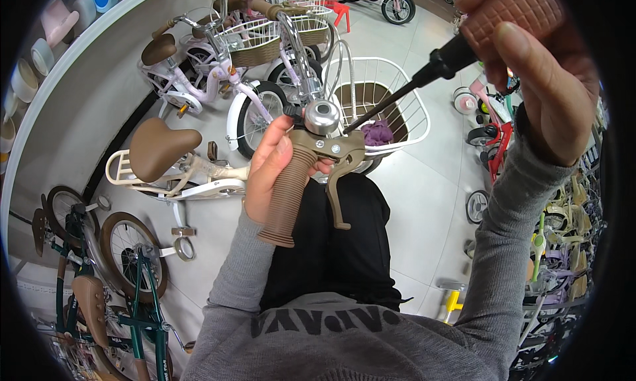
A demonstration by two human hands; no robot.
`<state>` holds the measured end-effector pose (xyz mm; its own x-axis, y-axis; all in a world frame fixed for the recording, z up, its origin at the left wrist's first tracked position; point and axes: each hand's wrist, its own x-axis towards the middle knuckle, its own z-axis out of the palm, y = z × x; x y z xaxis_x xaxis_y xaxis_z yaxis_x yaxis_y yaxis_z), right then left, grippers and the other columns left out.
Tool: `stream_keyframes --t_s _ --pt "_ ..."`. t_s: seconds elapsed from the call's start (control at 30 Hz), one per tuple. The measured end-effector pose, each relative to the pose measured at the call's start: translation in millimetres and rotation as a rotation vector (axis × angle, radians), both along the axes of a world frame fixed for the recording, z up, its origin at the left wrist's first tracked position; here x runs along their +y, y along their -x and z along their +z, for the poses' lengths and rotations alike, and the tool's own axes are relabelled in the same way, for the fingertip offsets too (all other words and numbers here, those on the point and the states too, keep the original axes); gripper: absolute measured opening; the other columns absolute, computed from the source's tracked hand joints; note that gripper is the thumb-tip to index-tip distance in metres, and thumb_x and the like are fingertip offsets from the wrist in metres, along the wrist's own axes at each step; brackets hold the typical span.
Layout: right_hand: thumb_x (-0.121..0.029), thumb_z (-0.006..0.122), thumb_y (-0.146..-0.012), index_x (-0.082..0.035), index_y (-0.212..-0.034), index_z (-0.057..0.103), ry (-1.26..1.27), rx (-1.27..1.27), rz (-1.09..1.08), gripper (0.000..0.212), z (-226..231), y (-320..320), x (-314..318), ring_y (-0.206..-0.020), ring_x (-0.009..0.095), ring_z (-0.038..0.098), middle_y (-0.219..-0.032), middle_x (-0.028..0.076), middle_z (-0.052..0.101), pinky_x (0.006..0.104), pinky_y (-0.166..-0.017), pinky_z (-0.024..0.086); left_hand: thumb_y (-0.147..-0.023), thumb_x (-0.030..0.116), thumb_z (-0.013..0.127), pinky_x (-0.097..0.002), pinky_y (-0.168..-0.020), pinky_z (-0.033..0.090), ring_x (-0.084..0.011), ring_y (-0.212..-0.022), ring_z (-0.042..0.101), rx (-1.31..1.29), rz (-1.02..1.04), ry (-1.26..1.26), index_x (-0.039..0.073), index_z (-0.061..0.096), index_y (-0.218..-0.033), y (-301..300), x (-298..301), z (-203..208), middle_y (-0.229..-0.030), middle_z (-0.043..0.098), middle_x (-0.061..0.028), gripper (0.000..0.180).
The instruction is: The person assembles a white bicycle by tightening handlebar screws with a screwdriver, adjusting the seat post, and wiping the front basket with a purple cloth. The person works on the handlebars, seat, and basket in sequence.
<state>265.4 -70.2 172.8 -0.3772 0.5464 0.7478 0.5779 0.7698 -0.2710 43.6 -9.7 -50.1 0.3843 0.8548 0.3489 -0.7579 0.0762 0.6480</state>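
The left hand [271,166] is closed around the brown ribbed handlebar grip [286,199], fingers wrapped behind it and the thumb lying along its upper end. The grip slants down and to the left from the silver bell [322,117], which sits on the handlebar just above the hand. A brown brake lever [339,186] hangs down just right of the grip, below the bell; its clamp, with small screw heads showing, lies directly under the bell.

The right hand [536,70] is closed in a fist around the reddish-brown textured handle [511,15] of a screwdriver [424,73], well up and to the right of the bell. The black shaft [384,103] of the tool runs down and left from the handle, and its tip ends at the right side of the bell, at the lever clamp. Exact contact with a screw cannot be told.

Behind the bell stands a white wire basket [411,109] with a purple cloth [377,133] inside. Left of the bell, a brown saddle [162,146] sits on a white bicycle frame [199,186]. Further bicycles with wicker-coloured baskets [255,47] stand above the bell on the light tiled floor [430,202].
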Motion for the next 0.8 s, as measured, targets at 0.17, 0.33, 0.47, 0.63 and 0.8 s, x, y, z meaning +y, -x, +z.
stream_keyframes --t_s 0.17,0.33,0.47,0.63,0.8 --pt "-0.003 0.068 -0.075 0.003 -0.121 0.047 0.042 -0.082 -0.038 0.051 -3 -2 -2 -0.081 0.014 0.063 -0.087 0.011 0.064 0.0269 -0.074 0.050 -0.099 0.029 0.039 -0.0371 -0.080 0.056 -0.0278 -0.088 0.065 -0.083 -0.037 -0.004 0.000 0.035 -0.129 -3 1 -3 -0.111 0.057 -0.0197 0.042" --pt "-0.004 0.068 -0.075 0.003 -0.121 0.047 0.071 -0.146 -0.059 0.052 -8 3 1 -0.080 0.014 0.063 -0.088 0.011 0.064 0.0274 -0.075 0.051 -0.099 0.029 0.038 -0.0373 -0.080 0.056 -0.0288 -0.088 0.065 -0.097 -0.035 -0.003 0.000 0.035 -0.129 -2 1 -4 -0.112 0.057 -0.0203 0.042" --pt "-0.004 0.068 -0.074 0.003 -0.122 0.047 0.081 -0.168 -0.068 0.052 -9 6 3 -0.080 0.014 0.063 -0.089 0.012 0.063 0.0278 -0.075 0.051 -0.100 0.029 0.037 -0.0376 -0.080 0.055 -0.0293 -0.088 0.064 -0.065 -0.024 0.012 0.000 0.034 -0.130 -1 0 -2 -0.113 0.056 -0.0207 0.042" --pt "-0.005 0.068 -0.074 0.003 -0.122 0.047 0.092 -0.180 -0.075 0.053 -8 6 2 -0.080 0.014 0.063 -0.090 0.012 0.063 0.0283 -0.075 0.051 -0.100 0.032 0.036 -0.0381 -0.081 0.049 -0.0289 -0.090 0.060 -0.174 0.041 0.130 -0.001 0.033 -0.132 -11 -6 -13 -0.112 0.055 -0.0196 0.046" --pt "-0.006 0.068 -0.074 0.003 -0.122 0.047 0.092 -0.183 -0.083 0.054 -8 6 2 -0.080 0.015 0.063 -0.091 0.012 0.063 0.0288 -0.076 0.051 -0.101 0.029 0.034 -0.0388 -0.084 0.048 -0.0291 -0.091 0.058 0.275 0.312 -0.183 -0.001 0.041 -0.125 -30 -8 -37 -0.111 0.054 -0.0181 0.039"
